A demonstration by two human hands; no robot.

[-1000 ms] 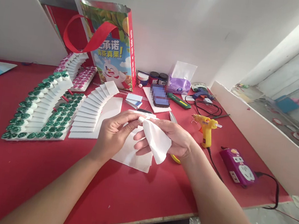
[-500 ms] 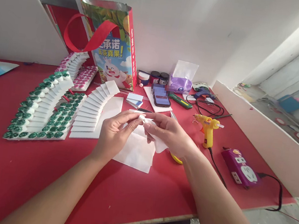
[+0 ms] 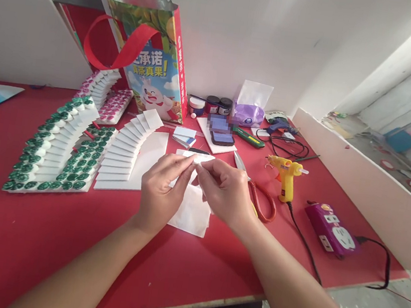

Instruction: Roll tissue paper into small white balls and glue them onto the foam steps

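Fingertips of my left hand [image 3: 165, 186] and my right hand [image 3: 225, 192] meet, pinching a small rolled or folded piece of white paper [image 3: 198, 159] between them. Most of that piece is hidden by the fingers. Below the hands, thin white paper sheets [image 3: 190, 217] lie on the red table [image 3: 159, 274]. Just right of my right hand are scissors with red-orange handles [image 3: 267, 207], blades pointing away. To the left of my left hand, a curved fan of white strips [image 3: 124, 156] rests on a white board [image 3: 151, 162].
A yellow glue gun [image 3: 284, 177] and a purple power socket [image 3: 331, 231] with cords stand right. Green-rosette white pieces [image 3: 73, 177] lie left. Behind are a carton bag [image 3: 152, 66], phone [image 3: 222, 138], green cutter [image 3: 248, 137], jars [image 3: 212, 105] and purple tissue pack [image 3: 248, 114].
The white paper, which hung loose below my right hand, is now gathered mostly inside the fingertips. My right hand has shifted left and curled, uncovering the scissors' handles.
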